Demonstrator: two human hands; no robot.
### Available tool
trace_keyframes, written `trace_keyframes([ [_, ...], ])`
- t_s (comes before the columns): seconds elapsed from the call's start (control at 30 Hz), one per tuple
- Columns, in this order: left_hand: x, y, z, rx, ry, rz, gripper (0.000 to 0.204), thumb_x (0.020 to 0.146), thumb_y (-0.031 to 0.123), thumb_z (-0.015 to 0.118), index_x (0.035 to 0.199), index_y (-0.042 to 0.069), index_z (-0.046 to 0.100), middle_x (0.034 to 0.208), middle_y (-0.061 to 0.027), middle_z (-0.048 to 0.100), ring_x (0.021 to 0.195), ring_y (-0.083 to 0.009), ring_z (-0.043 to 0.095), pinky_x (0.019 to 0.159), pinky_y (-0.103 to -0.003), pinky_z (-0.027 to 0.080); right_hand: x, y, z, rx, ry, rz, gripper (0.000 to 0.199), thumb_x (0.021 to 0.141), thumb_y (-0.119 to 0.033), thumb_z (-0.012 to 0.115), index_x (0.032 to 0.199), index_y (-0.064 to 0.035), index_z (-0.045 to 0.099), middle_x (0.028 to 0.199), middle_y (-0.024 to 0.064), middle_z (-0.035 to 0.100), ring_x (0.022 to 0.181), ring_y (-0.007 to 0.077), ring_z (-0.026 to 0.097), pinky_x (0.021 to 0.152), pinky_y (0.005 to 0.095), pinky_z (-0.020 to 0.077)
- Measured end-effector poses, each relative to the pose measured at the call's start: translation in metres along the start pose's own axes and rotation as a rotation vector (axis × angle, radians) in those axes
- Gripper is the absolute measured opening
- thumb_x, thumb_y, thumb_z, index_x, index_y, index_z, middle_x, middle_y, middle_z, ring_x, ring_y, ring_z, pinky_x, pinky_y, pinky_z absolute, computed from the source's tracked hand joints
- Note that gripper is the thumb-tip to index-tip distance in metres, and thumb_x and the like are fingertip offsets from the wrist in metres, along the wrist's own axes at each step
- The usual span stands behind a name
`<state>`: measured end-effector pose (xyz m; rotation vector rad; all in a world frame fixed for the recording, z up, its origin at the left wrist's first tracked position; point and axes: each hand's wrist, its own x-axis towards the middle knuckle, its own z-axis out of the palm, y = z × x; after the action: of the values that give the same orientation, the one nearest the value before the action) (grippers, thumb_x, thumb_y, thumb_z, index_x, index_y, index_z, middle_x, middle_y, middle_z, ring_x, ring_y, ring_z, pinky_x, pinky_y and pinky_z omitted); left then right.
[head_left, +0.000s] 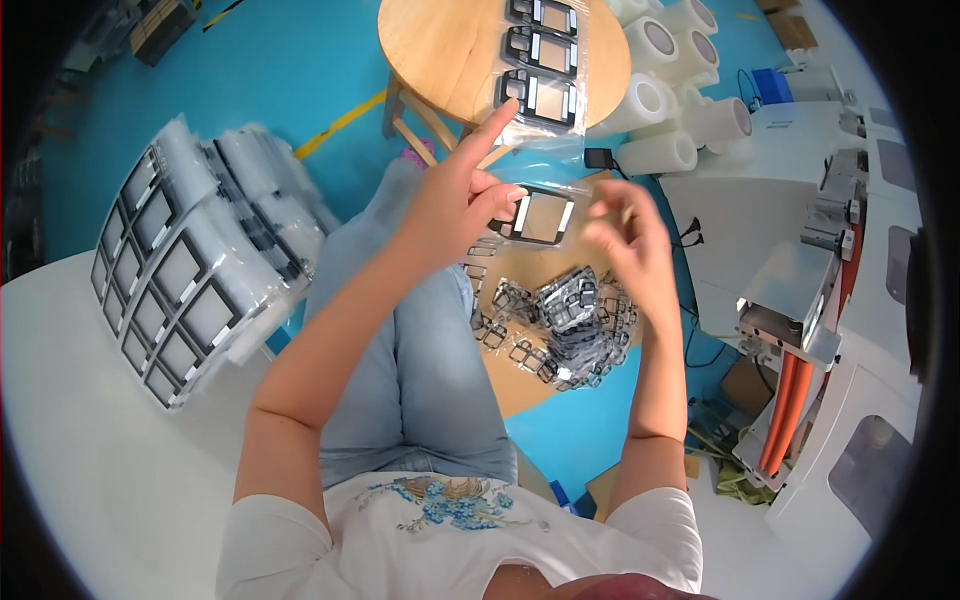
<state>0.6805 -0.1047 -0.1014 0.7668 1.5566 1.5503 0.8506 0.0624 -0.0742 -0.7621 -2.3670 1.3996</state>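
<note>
Head view, looking down over a seated person's lap in blue jeans (420, 370). Left hand (455, 195) is raised at centre frame, index finger pointing up and away, thumb and the curled fingers pinching the left edge of a bagged black frame part (542, 217), a dark rectangular bezel with a pale centre inside a clear plastic sleeve. Right hand (625, 235) is just to the right of that part, motion-blurred, fingers loosely curled and half open; cannot tell whether it actually touches the sleeve. The held part sits between the two hands, above a loose pile of frame parts (565, 325) lying on a brown cardboard sheet (520, 385) on the blue floor (290, 70). Beyond the hands, a round wooden stool (440, 45) carries a row of three bagged frames (543, 55) in a line, near its right edge. Right of the stool, a cluster of white film rolls (670, 90) lying on their sides. Far left, a stack of bagged frame sheets (180, 270) leans on a white table (90, 470), well apart from both hands. White machine (800, 250) with orange hoses at right.
</note>
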Motion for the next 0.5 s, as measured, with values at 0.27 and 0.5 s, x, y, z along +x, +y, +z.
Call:
trace_keyframes([
  [0.27,-0.02,-0.059,0.02,-0.18,-0.08,-0.057,0.053,0.088,0.007,0.07,0.136,0.004,0.047,0.082,-0.0043,0.069,0.077,-0.0086,0.064,0.069,-0.023,0.052,0.089,-0.055,-0.018,0.225,0.283,-0.085,0.026,0.088,-0.028,0.072,0.092,-0.0029,0.067,0.073,-0.0043,0.059,0.062,0.0013,0.047,0.055,0.0197,0.0364],
  [0.5,0.015,-0.023,0.016,-0.081,0.206,0.111,0.071,0.093,0.001,0.06,0.153,0.01,0.024,0.069,0.0008,0.056,0.061,-0.003,0.044,0.055,-0.019,0.036,0.206,0.016,0.002,-0.148,0.251,-0.111,0.037,0.093,-0.034,0.066,0.108,0.0003,0.067,0.082,-0.0036,0.056,0.074,0.0047,0.048,0.063,0.0214,0.0391],
])
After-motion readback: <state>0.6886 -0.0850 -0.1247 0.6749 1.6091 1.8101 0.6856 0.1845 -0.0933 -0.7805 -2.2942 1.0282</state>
